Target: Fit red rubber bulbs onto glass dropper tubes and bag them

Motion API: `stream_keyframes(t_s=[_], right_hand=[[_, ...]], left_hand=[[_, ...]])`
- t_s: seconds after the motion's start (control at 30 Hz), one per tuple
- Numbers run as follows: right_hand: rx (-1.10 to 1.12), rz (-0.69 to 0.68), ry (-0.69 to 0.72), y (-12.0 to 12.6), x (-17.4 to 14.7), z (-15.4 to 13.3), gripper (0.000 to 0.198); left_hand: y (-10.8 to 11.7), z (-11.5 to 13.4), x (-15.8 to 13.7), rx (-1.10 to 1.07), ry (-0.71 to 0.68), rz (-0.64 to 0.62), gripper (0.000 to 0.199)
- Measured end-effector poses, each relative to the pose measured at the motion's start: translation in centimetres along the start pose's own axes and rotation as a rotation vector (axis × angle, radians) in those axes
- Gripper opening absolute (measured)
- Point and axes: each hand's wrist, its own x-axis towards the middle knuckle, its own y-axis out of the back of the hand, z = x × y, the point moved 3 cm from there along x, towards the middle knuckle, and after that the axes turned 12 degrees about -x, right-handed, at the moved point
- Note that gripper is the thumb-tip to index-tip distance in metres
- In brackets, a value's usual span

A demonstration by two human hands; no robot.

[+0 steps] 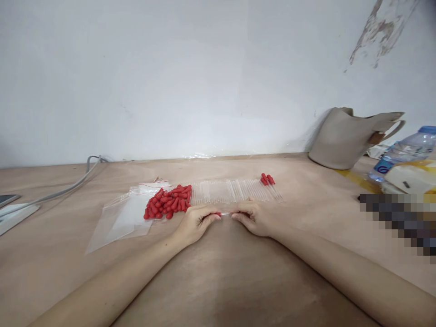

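My left hand [199,222] pinches a red rubber dropper bulb [218,214], of which only the end shows past the fingertips. From the right, my right hand [254,217] grips a clear glass dropper tube [225,214] between thumb and fingers. Tube and bulb meet in line between the two hands; how deep the tube sits is hidden. Just beyond lies a row of clear glass tubes [221,191], side by side. At the row's right end, a few tubes carry red bulbs [267,179]. A heap of loose red bulbs [166,202] lies beside my left hand.
Under the bulb heap is a clear zip bag [117,222]. A grey cable [73,185] runs along the left side. At the right stand a beige bag-like container [344,138] and a tilted water bottle [407,147], with a blurred-out dark patch in front. A white wall closes the back.
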Motion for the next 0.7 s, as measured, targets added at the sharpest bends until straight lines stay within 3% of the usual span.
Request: stream_keyframes(t_s=[0.3, 0.5, 0.7], right_hand=[[-0.104, -0.048, 0.096, 0.26, -0.25, 0.30, 0.015], [-0.271, 0.088, 0.114, -0.36, -0.58, -0.16, 0.020], [-0.206, 0.143, 0.074, -0.15, -0.51, 0.11, 0.020]], left_hand=[[-0.55, 0.36, -0.24, 0.130, -0.047, -0.164, 0.021], [-0.56, 0.26, -0.27, 0.195, -0.041, -0.083, 0.020], [-0.05, 0.11, -0.04, 0.109, 0.047, 0.017, 0.018]])
